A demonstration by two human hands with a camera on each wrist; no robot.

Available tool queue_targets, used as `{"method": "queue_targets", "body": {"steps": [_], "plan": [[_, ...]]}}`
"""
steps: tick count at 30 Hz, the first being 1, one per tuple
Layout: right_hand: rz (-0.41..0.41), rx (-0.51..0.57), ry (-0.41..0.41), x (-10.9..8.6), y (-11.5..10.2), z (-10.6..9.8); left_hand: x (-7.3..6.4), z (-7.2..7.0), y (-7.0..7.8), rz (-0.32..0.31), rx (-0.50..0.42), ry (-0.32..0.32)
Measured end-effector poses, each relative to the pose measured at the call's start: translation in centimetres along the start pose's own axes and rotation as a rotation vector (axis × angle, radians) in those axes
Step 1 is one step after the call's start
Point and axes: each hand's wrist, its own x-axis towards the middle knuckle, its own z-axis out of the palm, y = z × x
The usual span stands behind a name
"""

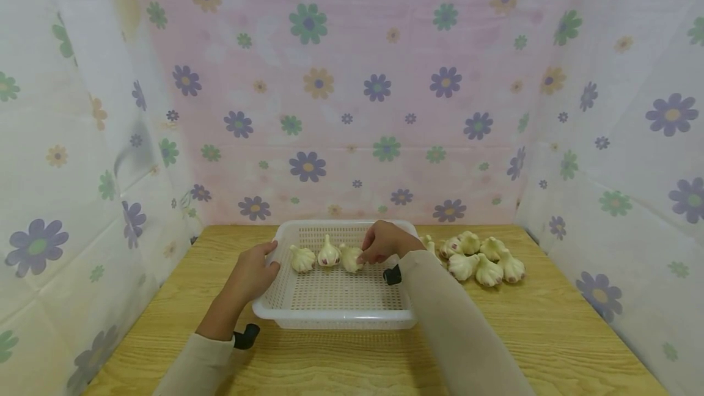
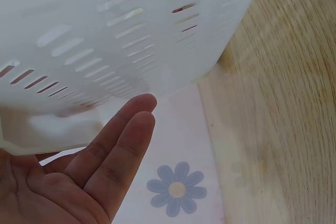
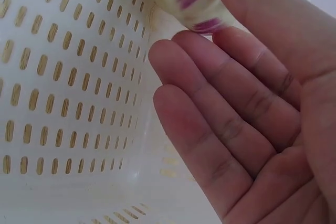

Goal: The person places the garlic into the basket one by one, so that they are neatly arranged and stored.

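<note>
A white perforated plastic basket stands on the table. At its left rim is my left hand, holding the edge, with two fingers extended along the outer wall in the left wrist view. Inside the basket my right hand pinches a garlic bulb between thumb and fingertips; its purple-marked base shows in the right wrist view. To the left of that bulb, two more garlic bulbs, one in the middle and one at the left, sit in a row toward the basket's back.
Several garlic bulbs lie in a pile on the wooden table, right of the basket. My right forearm partly covers the basket's right side. Flower-patterned cloth encloses the table at the back and both sides.
</note>
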Motion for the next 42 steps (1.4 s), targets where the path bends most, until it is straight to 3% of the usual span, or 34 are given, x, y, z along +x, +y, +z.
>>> {"method": "queue_targets", "body": {"steps": [14, 21, 27, 31, 42], "plan": [[0.013, -0.008, -0.024, 0.0, -0.03, 0.07, -0.06, 0.0, -0.09, 0.024, -0.002, 0.007], [-0.011, 0.04, -0.11, 0.4, 0.29, 0.33, -0.13, -0.02, -0.08, 0.028, 0.003, 0.007], [0.008, -0.058, -0.033, 0.4, 0.18, 0.25, -0.02, 0.0, -0.15, 0.032, 0.011, 0.012], [0.047, -0.067, 0.004, 0.35, 0.11, 0.36, 0.03, 0.01, -0.17, 0.036, 0.02, 0.015], [0.058, -0.108, -0.019, 0.89, 0.18, 0.81, 0.06, 0.06, -0.16, 0.022, 0.015, 0.006]]}}
